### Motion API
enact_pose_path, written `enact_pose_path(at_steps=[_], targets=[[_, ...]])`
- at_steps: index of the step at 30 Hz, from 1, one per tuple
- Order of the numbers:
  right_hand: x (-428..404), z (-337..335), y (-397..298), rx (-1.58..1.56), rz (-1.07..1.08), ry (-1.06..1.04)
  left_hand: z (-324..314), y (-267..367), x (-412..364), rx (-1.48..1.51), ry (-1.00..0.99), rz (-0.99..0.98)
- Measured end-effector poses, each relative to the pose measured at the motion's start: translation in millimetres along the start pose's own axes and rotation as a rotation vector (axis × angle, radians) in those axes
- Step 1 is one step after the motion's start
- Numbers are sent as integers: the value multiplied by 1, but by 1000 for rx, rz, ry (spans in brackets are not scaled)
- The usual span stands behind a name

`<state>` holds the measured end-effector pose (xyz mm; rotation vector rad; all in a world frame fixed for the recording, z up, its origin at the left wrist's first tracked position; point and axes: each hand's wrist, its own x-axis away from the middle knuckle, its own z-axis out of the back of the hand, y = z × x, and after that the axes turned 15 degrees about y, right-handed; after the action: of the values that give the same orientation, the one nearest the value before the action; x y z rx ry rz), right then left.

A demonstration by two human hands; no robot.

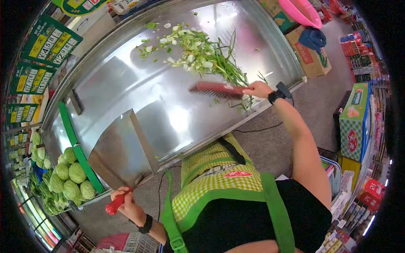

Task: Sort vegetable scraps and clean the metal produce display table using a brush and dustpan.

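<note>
My left hand (128, 205) grips the red handle (117, 202) of a metal dustpan (121, 151). Its pan rests over the near left part of a stainless-steel display counter (104, 85). In my right hand (260, 89) is a red hand brush (218, 89), its bristles turned towards me. Just beyond the brush lies a heap of vegetable scraps (199, 53), with chopped pale bits and long green stalks. A few green shreds (245, 102) lie between the brush and the counter's near edge. Smaller pieces (147, 49) are scattered left of the heap.
Green divider strips (83, 164) separate the steel surface from round cabbages (63, 177) at the left. Price signs (50, 39) line the far left side. A pink basin (302, 12) and a cardboard box (308, 52) stand beyond the right end. A dark cable (259, 130) crosses the floor.
</note>
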<state>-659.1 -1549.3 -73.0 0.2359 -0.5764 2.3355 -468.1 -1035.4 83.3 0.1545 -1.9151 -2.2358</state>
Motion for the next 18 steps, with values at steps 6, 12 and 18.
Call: enact_pose_path(at_steps=[6,12,18], targets=[[12,4,109,218,161,-288,-17,-1,30,-107,100,-10],[-38,7,123,460,222,-191,-61,18,93,-112,331,-70],[-97,41,111,120,231,254,-61,20,138,-47,400,-28]])
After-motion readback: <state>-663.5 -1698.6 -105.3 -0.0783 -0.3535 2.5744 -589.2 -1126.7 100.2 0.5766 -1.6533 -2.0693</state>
